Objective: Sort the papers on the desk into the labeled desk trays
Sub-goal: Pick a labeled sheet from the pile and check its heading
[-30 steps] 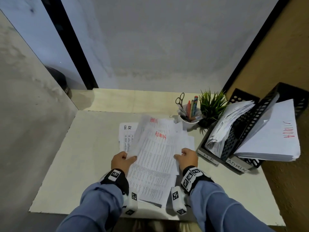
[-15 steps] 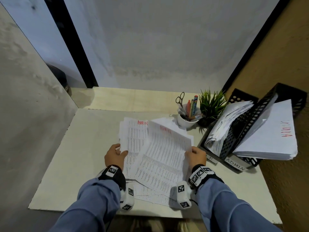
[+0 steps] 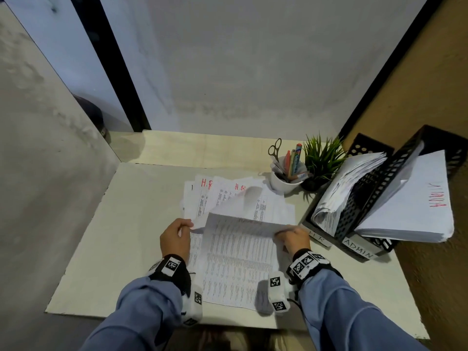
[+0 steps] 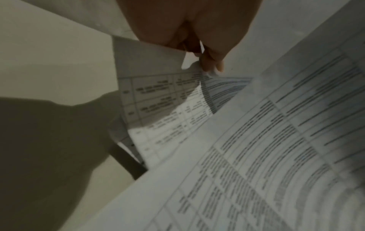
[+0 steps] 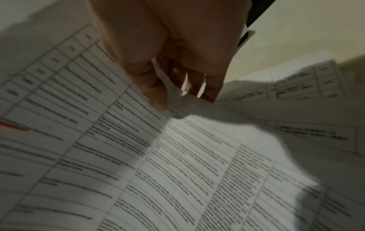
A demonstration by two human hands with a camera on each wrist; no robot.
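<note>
A loose pile of printed papers lies mid-desk, the far ones marked H.R in red. My right hand grips the right top edge of a red-marked printed sheet, thumb on top and fingers beneath. My left hand pinches the corner of a curled sheet that lifts off the pile; the pinch shows in the left wrist view. Two black mesh trays stand at the right, labeled H.R and ADMIN. Both hold stacks of paper.
A white cup with scissors and pens stands behind the pile, next to a small green plant. Walls close in on the left, back and right. Bare desk surface stretches to the left of the papers.
The red-marked sheet has come down and toward me, uncovering the H.R sheets behind it. My left hand moved from the pile's left side to pinch a curled sheet's corner.
</note>
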